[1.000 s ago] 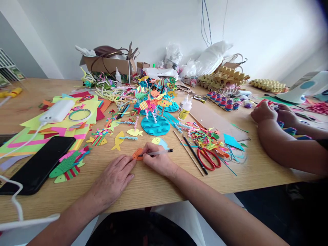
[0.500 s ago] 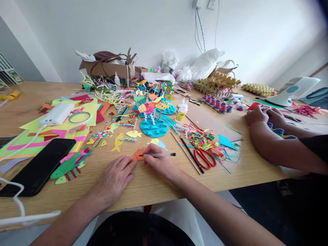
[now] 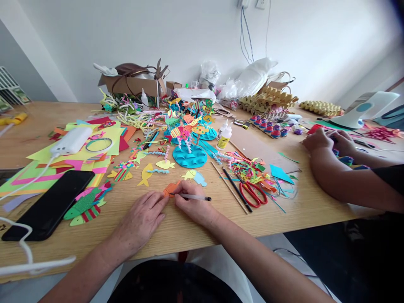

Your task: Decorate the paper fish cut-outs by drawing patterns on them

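An orange paper fish [image 3: 170, 188] lies flat on the table in front of me, partly covered by my fingers. My left hand [image 3: 145, 215] rests palm down beside it, fingers stretched out, the fingertips pressing its left edge. Pinched in my right hand [image 3: 196, 206] is a pen [image 3: 196, 197] with a translucent barrel and dark end; its tip meets the orange fish. Just beyond lie a yellow fish [image 3: 145, 175], a pale yellow fish with a curly stem [image 3: 164, 164] and a yellow-and-blue fish [image 3: 195, 176].
Red-handled scissors [image 3: 254, 194], a wooden stick [image 3: 229, 188] and paper scraps [image 3: 248, 170] lie at right. A blue base [image 3: 189, 157] holds paper fish on stems, near a glue bottle [image 3: 224, 138]. A phone [image 3: 47, 206] is at left. Another person's hands [image 3: 325, 141] work at far right.
My right hand and the pen have shifted slightly left and down over the orange fish. My left hand stays in place.
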`<action>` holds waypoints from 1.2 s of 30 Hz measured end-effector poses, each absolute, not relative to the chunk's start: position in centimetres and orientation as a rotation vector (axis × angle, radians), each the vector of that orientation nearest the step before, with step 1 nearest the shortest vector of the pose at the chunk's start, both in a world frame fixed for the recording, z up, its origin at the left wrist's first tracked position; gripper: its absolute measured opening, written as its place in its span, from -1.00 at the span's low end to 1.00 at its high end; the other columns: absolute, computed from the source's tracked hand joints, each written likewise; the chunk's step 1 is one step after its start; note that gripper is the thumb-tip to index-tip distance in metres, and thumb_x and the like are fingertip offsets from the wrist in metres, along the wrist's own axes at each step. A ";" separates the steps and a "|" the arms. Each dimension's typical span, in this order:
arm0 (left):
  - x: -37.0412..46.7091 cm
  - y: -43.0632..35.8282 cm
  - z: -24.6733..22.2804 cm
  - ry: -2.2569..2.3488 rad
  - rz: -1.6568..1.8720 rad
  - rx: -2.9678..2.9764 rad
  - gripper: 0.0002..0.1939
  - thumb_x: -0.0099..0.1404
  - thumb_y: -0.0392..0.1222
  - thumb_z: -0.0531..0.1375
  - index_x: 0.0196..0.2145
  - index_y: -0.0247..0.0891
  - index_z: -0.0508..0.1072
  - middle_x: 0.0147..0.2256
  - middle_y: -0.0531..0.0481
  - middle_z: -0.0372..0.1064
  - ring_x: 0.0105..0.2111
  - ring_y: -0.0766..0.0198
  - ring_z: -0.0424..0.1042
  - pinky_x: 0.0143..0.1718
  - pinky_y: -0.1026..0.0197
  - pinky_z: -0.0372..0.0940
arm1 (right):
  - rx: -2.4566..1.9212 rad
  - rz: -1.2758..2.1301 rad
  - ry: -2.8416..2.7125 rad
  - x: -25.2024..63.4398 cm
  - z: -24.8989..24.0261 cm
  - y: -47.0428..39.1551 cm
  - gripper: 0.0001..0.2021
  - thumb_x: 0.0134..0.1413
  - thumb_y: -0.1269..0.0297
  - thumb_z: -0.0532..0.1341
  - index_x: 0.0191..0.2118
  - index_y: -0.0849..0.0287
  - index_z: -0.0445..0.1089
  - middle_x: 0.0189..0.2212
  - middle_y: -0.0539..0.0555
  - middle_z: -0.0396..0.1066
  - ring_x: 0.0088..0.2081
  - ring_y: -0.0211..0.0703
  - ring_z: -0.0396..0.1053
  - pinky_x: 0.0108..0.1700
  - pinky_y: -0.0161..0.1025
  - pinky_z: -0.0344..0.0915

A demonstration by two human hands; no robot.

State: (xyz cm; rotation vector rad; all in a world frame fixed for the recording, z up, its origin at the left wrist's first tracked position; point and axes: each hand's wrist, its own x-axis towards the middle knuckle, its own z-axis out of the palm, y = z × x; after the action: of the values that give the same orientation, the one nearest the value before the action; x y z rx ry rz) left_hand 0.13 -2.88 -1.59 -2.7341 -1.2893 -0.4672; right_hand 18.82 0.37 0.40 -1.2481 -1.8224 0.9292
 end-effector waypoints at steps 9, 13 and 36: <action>0.3 -3.0 -1.4 -1.300 -0.466 -2.738 -0.63 0.35 -0.25 -0.03 0.06 -0.28 0.33 0.00 -0.14 0.32 0.01 0.09 0.28 0.05 0.02 0.24 | -1.246 0.958 -1.826 18.8 0.5 0.3 -0.90 -0.12 0.51 0.12 -0.50 0.16 0.27 -0.58 -0.09 0.30 -0.52 -0.33 0.22 -0.47 -0.39 0.13; 0.2 -3.0 -1.4 -1.304 -0.465 -2.739 -0.63 0.35 -0.26 -0.02 0.07 -0.31 0.32 0.00 -0.15 0.32 0.02 0.08 0.28 0.06 0.03 0.23 | -1.262 0.948 -1.844 18.8 0.5 0.4 -0.90 -0.13 0.51 0.11 -0.50 0.16 0.26 -0.58 -0.09 0.29 -0.53 -0.32 0.22 -0.46 -0.38 0.12; 0.1 -2.9 -1.5 -1.284 -0.497 -2.759 -0.64 0.35 -0.25 -0.02 0.07 -0.27 0.31 0.00 -0.12 0.31 0.01 0.10 0.28 0.06 0.04 0.22 | -1.268 0.917 -1.889 19.1 0.9 0.1 -0.89 -0.11 0.49 0.11 -0.53 0.15 0.22 -0.60 -0.10 0.24 -0.55 -0.33 0.18 -0.47 -0.38 0.09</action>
State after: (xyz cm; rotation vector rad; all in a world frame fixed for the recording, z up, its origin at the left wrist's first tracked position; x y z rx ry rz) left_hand 0.11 -2.88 -1.47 -2.7585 -1.2835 -0.4966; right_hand 19.06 0.13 0.90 -1.2677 -1.8889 0.9167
